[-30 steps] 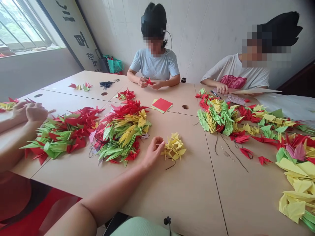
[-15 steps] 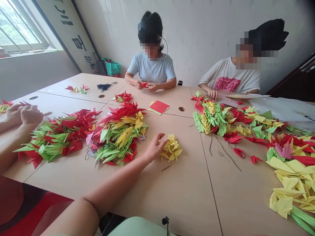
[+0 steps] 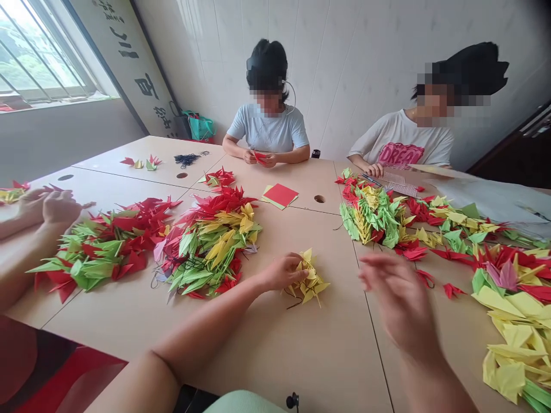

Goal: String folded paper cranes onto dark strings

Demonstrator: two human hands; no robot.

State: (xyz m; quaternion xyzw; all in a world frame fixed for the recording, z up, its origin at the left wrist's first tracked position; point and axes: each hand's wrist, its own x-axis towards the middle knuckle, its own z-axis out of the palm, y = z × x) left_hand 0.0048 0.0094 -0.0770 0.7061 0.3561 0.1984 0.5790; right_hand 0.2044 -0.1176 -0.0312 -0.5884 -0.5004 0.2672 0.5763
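My left hand (image 3: pixel 284 272) rests against the left side of a small heap of yellow paper cranes (image 3: pixel 309 284), its fingers over the heap's edge. Whether it grips any crane is hidden. My right hand (image 3: pixel 398 292) hangs in the air above the beige table (image 3: pixel 327 355), blurred, with its fingers apart and nothing in them. Nearest to it lie a few loose red cranes (image 3: pixel 451 290) and a large yellow, red and green crane pile (image 3: pixel 512 292). Left of my left hand spreads a mixed heap of green, yellow and red cranes (image 3: pixel 206 246).
A co-worker's hands (image 3: pixel 45 207) sit at the left edge above a green and red crane heap (image 3: pixel 103 249). Two more people (image 3: pixel 269 117) work across the table. A stack of red paper squares (image 3: pixel 280 195) and a tangle of black thread (image 3: pixel 186 160) lie further back.
My right hand has come into view at the right. My left hand has moved onto the yellow crane heap's left side, and the view has shifted slightly.
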